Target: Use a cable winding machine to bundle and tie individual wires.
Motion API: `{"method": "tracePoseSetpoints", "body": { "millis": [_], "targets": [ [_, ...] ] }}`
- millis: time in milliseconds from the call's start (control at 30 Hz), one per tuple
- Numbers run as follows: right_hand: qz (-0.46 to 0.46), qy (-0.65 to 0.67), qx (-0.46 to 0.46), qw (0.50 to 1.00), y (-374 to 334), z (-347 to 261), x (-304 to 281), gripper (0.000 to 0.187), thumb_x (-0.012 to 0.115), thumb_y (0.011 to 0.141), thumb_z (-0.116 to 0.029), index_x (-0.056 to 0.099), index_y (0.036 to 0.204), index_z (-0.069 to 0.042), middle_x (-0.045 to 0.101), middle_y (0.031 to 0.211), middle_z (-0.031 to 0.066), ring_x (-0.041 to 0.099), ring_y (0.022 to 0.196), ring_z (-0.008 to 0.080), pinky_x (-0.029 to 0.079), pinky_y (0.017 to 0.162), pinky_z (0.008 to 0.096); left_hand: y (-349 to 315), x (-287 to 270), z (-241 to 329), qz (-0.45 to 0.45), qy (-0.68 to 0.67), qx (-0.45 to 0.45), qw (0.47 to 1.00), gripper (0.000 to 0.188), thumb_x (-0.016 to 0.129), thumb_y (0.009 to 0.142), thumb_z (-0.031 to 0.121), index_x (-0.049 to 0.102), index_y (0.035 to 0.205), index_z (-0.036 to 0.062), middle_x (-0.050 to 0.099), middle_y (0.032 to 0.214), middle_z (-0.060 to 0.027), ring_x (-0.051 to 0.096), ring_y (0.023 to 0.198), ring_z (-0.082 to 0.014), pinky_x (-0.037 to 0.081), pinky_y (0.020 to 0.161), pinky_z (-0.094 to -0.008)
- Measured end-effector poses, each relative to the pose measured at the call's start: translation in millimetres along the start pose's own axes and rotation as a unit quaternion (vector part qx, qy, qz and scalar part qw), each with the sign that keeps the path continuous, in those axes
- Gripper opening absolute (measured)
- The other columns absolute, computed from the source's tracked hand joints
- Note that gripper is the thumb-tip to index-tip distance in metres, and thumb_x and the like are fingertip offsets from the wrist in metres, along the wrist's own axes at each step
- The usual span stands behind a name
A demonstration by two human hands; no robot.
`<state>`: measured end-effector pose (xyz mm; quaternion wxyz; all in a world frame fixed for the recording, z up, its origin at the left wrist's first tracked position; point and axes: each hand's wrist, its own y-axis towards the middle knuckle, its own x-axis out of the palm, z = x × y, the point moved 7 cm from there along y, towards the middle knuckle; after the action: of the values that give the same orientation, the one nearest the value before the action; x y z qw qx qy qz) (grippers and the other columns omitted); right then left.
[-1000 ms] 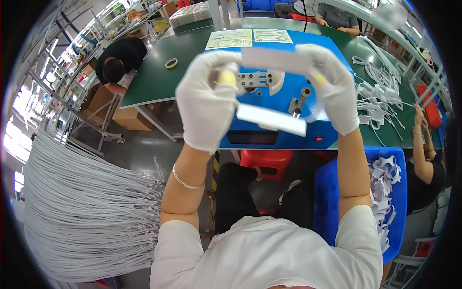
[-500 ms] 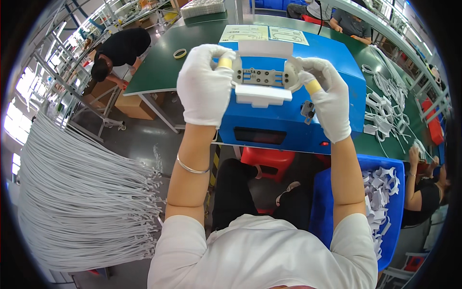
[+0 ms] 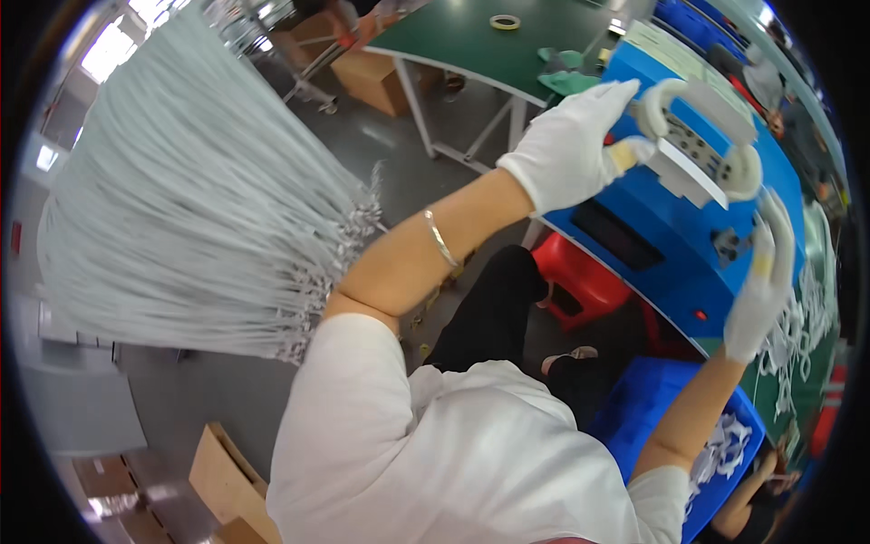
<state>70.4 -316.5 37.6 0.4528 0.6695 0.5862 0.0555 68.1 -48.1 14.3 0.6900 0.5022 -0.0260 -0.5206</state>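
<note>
A metal plate with holes (image 3: 696, 140) sits on top of a blue machine (image 3: 652, 295), with a white flap (image 3: 689, 172) along its near side. White curved pieces lie at its two ends: a left one (image 3: 654, 111) and a right one (image 3: 749, 172). My left hand (image 3: 580, 145), in a white glove with a yellow thumb band, is open beside the left curved piece, thumb apart from the fingers. Also gloved, my right hand (image 3: 764, 286) is open with its fingers stretched up, just below the right curved piece. Neither hand shows anything held.
A thick bundle of pale grey cables (image 3: 199, 199) spreads at the left. A red stool (image 3: 580, 281) stands under the machine's front. At the lower right is a blue bin (image 3: 648, 385) with white pieces. A tape roll (image 3: 505, 22) and green cloth (image 3: 566, 74) lie on the green table.
Both hands have come off the ends of the white piece on the machine and opened. My right hand has dropped lower. The view has turned left, so the machine now appears farther right and tilted.
</note>
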Motion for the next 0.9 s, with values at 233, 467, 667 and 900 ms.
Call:
{"method": "tracePoseSetpoints", "body": {
  "millis": [233,467,667,900],
  "targets": [
    [0.033,0.052,0.278,0.959,-131,88,-12,0.03,0.047,0.099,-0.019,0.059,0.116,0.004,0.062,0.111,0.0131,0.062,0.098,0.0204,0.048,0.09,0.0321,-101,-141,-178,-0.469,0.6,-0.329,0.559,0.029,0.055,0.085,0.02,0.07,0.109,0.0135,0.067,0.113,-0.0071,0.065,0.104,-0.025,0.049,0.082,-0.0481],
    [-0.17,0.102,0.252,0.947,-187,60,52,0.016,0.056,0.092,-0.009,0.063,0.102,0.001,0.061,0.103,0.0113,0.06,0.09,0.0177,0.047,0.083,0.0274,-96,-146,-167,-0.431,0.624,-0.242,0.605,0.018,0.056,0.08,0.013,0.073,0.086,0.0095,0.071,0.09,-0.0136,0.069,0.09,-0.028,0.053,0.076,-0.0404],
    [-0.31,0.17,0.166,0.92,-210,10,101,0.015,0.059,0.09,-0.005,0.065,0.102,0.001,0.062,0.097,0.0124,0.062,0.081,0.02,0.05,0.076,0.0283,-90,-51,-77,-0.488,0.324,-0.178,0.791,0.011,0.061,0.081,0.014,0.069,0.086,0.0078,0.066,0.085,-0.0144,0.064,0.083,-0.0323,0.051,0.076,-0.0418],
    [-0.208,0.265,0.28,0.899,-199,16,96,0.03,0.05,0.098,-0.018,0.06,0.118,0.002,0.063,0.111,0.0135,0.063,0.094,0.0179,0.051,0.059,0.0235,-141,72,3,-0.462,-0.282,-0.301,0.785,0.008,0.054,0.09,0.0,0.061,0.092,-0.0027,0.064,0.086,-0.0077,0.062,0.08,-0.0125,0.051,0.076,-0.0272]
  ]
}}
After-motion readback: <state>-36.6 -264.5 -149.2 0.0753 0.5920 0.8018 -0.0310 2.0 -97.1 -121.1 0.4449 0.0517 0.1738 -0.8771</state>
